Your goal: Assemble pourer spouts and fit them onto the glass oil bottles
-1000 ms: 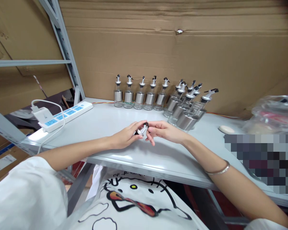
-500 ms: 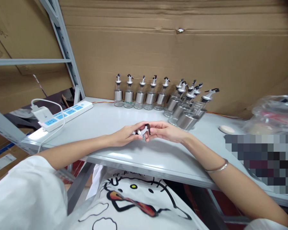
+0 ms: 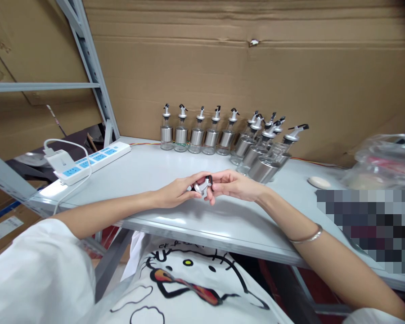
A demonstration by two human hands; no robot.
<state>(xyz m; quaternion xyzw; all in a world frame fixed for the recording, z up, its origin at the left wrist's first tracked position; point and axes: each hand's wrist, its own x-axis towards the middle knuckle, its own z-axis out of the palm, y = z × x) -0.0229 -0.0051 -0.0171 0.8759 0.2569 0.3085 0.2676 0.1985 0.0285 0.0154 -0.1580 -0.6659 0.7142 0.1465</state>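
Between my hands, above the front part of the grey table [image 3: 135, 166], is a silver pour spout [image 3: 205, 183] with a black flip cap. My left hand [image 3: 177, 191] grips its round base between thumb and fingers. From the other side, my right hand [image 3: 234, 185] pinches the black cap at the spout's tip. The spout lies sideways, its tip toward the right. Behind the hands stand several glass oil bottles [image 3: 196, 137] with steel sleeves and spouts of the same kind. The nearest bottle [image 3: 263, 168] is just behind my right hand.
A white power strip [image 3: 94, 163] with a plugged-in charger and cable lies at the left. A pale oval object [image 3: 319, 182] and a clear plastic bag [image 3: 384, 162] lie on the right. Cardboard [image 3: 202, 67] closes off the back, and a metal upright [image 3: 96, 67] stands at left.
The spout has shifted slightly right and turned a little in my hands. The fingers of my right hand have moved around the black cap. The bottles stay in place.
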